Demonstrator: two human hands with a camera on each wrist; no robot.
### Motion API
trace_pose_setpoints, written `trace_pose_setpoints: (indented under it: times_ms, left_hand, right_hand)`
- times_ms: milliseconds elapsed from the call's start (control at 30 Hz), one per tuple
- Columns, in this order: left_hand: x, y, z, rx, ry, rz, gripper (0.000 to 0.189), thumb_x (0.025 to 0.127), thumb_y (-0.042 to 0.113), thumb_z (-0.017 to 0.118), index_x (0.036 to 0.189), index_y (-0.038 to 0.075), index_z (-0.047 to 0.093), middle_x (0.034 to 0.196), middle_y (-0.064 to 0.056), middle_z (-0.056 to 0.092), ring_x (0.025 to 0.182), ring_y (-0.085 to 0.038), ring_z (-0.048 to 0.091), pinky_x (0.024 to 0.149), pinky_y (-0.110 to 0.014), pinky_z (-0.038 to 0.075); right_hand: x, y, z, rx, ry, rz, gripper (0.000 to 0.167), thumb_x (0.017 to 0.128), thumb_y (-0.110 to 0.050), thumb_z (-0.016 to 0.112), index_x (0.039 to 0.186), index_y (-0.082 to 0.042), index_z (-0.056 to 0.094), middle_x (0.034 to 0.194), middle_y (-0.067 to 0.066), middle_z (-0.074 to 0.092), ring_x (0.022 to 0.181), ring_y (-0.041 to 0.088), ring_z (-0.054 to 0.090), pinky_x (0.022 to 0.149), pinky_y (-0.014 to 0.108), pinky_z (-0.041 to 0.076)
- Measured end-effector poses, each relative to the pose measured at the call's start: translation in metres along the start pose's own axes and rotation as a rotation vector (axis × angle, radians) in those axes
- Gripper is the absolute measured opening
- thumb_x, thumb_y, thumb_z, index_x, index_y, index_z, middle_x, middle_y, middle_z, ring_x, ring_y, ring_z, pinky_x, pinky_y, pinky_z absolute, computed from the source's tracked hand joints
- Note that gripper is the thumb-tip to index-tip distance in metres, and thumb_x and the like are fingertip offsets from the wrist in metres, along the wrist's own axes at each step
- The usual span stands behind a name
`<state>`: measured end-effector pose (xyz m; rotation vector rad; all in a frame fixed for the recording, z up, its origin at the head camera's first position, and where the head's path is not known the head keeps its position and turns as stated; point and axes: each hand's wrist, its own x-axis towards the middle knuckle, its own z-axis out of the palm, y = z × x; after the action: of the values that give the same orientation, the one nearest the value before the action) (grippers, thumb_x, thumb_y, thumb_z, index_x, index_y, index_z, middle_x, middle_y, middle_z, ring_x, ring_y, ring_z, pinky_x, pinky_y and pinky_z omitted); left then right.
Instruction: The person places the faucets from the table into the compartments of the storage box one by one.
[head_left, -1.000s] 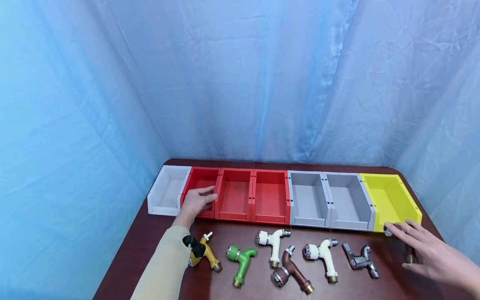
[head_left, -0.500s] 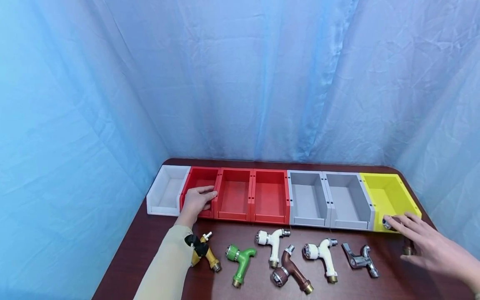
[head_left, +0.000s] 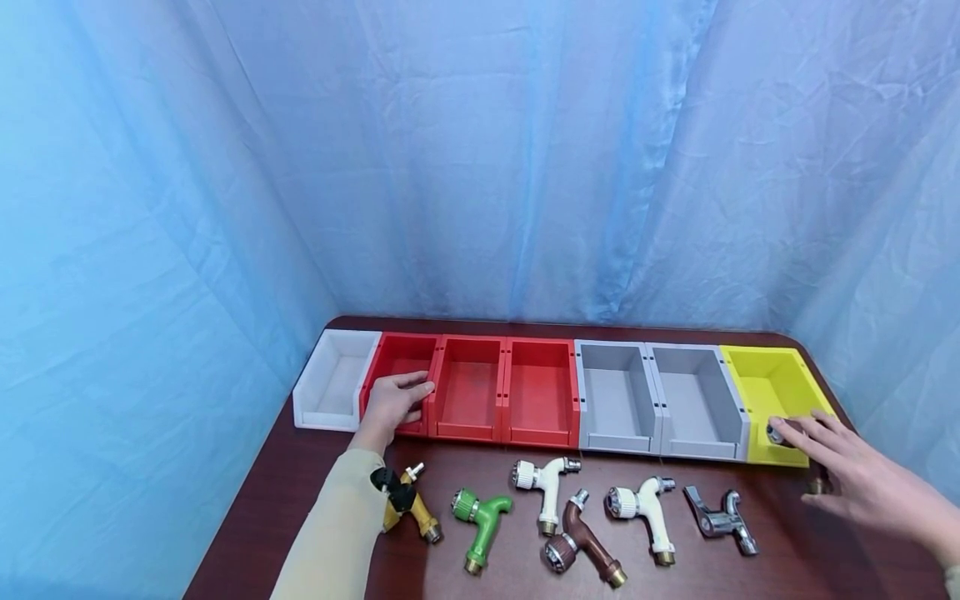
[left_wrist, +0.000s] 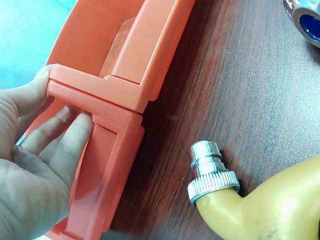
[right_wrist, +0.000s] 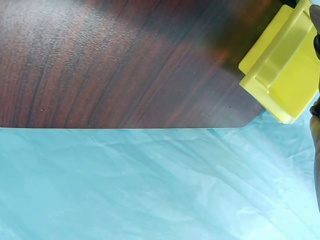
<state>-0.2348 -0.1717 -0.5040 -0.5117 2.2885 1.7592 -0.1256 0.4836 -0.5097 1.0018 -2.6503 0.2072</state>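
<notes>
My left hand [head_left: 392, 404] grips the side wall of the leftmost red bin [head_left: 405, 343]. In the left wrist view its thumb lies at the top edge where two red bins meet, its fingers inside the nearer one. Over the front of the yellow bin [head_left: 765, 379], my right hand [head_left: 851, 467] holds a tap [head_left: 776, 434]. The tap's round chrome-faced knob and brass threaded end [head_left: 817, 485] show; the fingers hide most of its dark brown body. The right wrist view catches only a sliver of that hand beside the yellow bin [right_wrist: 280, 65].
A white bin [head_left: 326, 421], more red bins [head_left: 468, 433] and grey bins [head_left: 618, 444] complete the row. Before it lie a yellow tap [head_left: 422, 510], green tap [head_left: 486, 529], white taps [head_left: 551, 496], brown tap [head_left: 588, 542] and chrome tap [head_left: 722, 523]. Blue curtains [head_left: 487, 167] surround the table.
My right hand has moved forward and up with the tap, from the yellow bin's front edge to over its front part. My left hand stays at the red bin.
</notes>
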Motion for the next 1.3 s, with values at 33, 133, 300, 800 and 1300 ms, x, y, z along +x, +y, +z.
trace_pose_setpoints:
  times_ms: [33, 133, 300, 800, 1300]
  left_hand:
    - [0.000, 0.000, 0.000, 0.003, -0.001, 0.003, 0.055, 0.092, 0.031, 0.078, 0.143, 0.017, 0.062, 0.146, -0.017, 0.052, 0.126, -0.040, 0.057, 0.088, -0.043, 0.060]
    - [0.001, 0.000, 0.000, 0.007, 0.000, -0.003, 0.055, 0.092, 0.032, 0.078, 0.143, 0.018, 0.062, 0.146, -0.016, 0.052, 0.126, -0.038, 0.058, 0.088, -0.042, 0.060]
    - [0.002, -0.001, 0.000, 0.014, -0.003, -0.005, 0.054, 0.092, 0.031, 0.078, 0.143, 0.018, 0.062, 0.145, -0.015, 0.053, 0.125, -0.037, 0.059, 0.088, -0.041, 0.060]
    - [0.003, -0.001, 0.000, 0.026, -0.015, -0.011, 0.055, 0.093, 0.031, 0.077, 0.144, 0.020, 0.061, 0.147, -0.015, 0.051, 0.130, -0.038, 0.052, 0.090, -0.042, 0.060]
    - [0.004, -0.003, -0.001, 0.031, -0.020, -0.008, 0.057, 0.093, 0.032, 0.076, 0.146, 0.019, 0.059, 0.147, -0.015, 0.050, 0.130, -0.038, 0.051, 0.088, -0.040, 0.061]
  right_hand:
    - [0.001, 0.001, 0.000, 0.003, 0.007, -0.007, 0.095, 0.091, -0.078, 0.030, 0.152, -0.008, 0.048, 0.140, 0.014, 0.053, 0.152, -0.001, 0.004, 0.114, 0.006, 0.002]
    - [0.006, 0.002, 0.000, 0.019, 0.032, -0.028, 0.094, 0.091, -0.078, 0.031, 0.149, -0.006, 0.051, 0.134, 0.015, 0.054, 0.151, -0.001, 0.006, 0.116, 0.007, 0.003]
    - [0.013, 0.005, -0.002, 0.044, 0.065, -0.052, 0.093, 0.093, -0.077, 0.035, 0.145, -0.002, 0.054, 0.132, 0.014, 0.056, 0.151, 0.003, 0.014, 0.120, 0.012, 0.008]
    - [0.026, 0.020, -0.007, 0.058, 0.040, -0.027, 0.094, 0.093, -0.076, 0.031, 0.149, -0.003, 0.051, 0.135, 0.017, 0.054, 0.151, 0.006, 0.014, 0.114, 0.005, 0.007]
    - [0.039, 0.038, -0.001, 0.040, -0.029, 0.007, 0.116, 0.057, -0.020, 0.100, 0.156, -0.006, 0.041, 0.138, 0.022, 0.050, 0.154, 0.017, 0.014, 0.115, 0.011, 0.000]
